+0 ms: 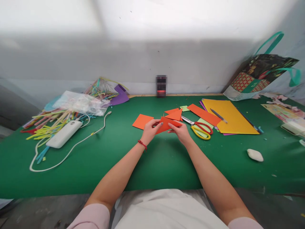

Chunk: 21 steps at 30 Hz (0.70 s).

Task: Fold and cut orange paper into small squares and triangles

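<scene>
Between my two hands is a folded piece of orange paper [163, 127], lifted just off the green table. My left hand [151, 130] pinches its left side, thumb on the near face. On the right side, my right hand [179, 129] grips the same paper between thumb and fingers. Flat on the table to the left lies an orange paper square [141, 121]. Behind the held paper are more orange paper pieces [175, 114], partly covered. Scissors [201, 128] with red and yellow handles rest to the right of my right hand, blades pointing toward it.
Right of the scissors lie an orange strip [205, 115], yellow sheets [232, 117], a pen [218, 115] and a white case [255, 155]. A patterned bag [252, 81] stands at back right. On the left are a white power bank [64, 135], its cable [71, 149] and heaped coloured strips [45, 125].
</scene>
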Available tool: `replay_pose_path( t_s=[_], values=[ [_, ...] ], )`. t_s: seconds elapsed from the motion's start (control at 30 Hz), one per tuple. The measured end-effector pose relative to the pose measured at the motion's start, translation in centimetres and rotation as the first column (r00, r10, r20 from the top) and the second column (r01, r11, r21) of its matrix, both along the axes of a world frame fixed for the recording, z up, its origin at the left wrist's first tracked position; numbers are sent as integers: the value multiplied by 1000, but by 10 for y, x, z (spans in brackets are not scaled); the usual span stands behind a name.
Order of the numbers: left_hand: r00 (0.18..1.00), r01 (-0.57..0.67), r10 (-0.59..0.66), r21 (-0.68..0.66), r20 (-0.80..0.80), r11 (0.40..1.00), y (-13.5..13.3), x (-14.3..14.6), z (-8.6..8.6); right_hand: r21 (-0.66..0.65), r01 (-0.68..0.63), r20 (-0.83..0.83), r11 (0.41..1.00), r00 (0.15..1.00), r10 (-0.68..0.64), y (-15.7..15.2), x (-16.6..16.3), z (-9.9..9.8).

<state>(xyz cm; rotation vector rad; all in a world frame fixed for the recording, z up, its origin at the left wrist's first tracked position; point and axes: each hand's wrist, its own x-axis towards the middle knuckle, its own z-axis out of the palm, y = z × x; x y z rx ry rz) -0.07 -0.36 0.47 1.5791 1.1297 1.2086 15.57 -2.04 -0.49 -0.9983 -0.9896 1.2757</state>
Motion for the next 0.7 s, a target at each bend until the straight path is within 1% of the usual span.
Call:
replay_pose_path(
  t_s=[0.1,0.2,0.7],
  values=[
    [998,-58,58,5,18,998,2,-1,0,-23,-33,5,999,999,33,-1,-1,0],
    [997,-78,78,3,16,997,2,-2,1,-35,-62,16,997,998,63,-2,-1,0],
    [997,-78,78,25,-22,997,0,-3,3,-60,-129,-1,990,992,129,-4,0,3]
  ],
)
